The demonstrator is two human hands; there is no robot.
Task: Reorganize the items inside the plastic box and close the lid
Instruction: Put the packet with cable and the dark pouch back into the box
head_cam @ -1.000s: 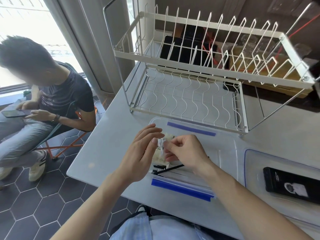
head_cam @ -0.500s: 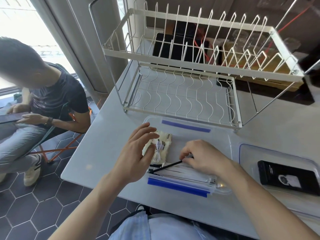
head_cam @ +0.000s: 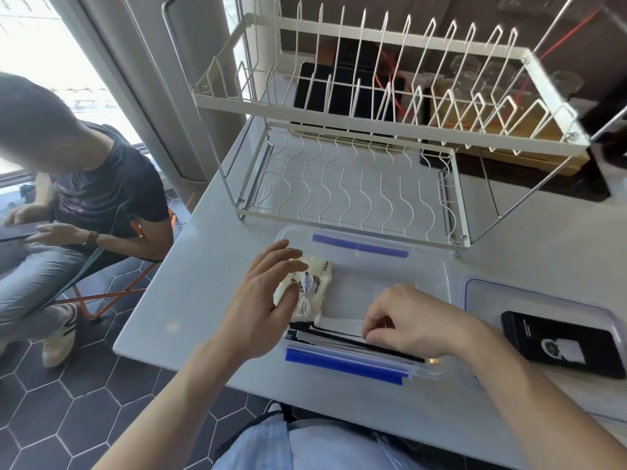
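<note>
Sorting step: plastic box (head_cam: pixel 424 266) at frame center, lid (head_cam: pixel 543 293) at right w/ phone (head_cam: pixel 559 340). Left hand (head_cam: pixel 264 300) spread, empty; right hand (head_cam: pixel 407 320) pinches flat sheets (head_cam: pixel 336 329). Next: level contents, fetch lid.

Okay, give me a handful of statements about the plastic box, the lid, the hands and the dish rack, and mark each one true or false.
1. The lid is closed on the plastic box. False: the box is open and the lid lies on the table to its right.
2. A black phone lies on the lid. True.
3. The dish rack is full of plates. False: no dishes are on it.
4. A coiled white cable rests on a cream packet in the box's left part. True.
5. The right hand touches the flat papers at the box's near side. True.
6. The left hand grips the phone. False: it is open beside the packet.
</note>
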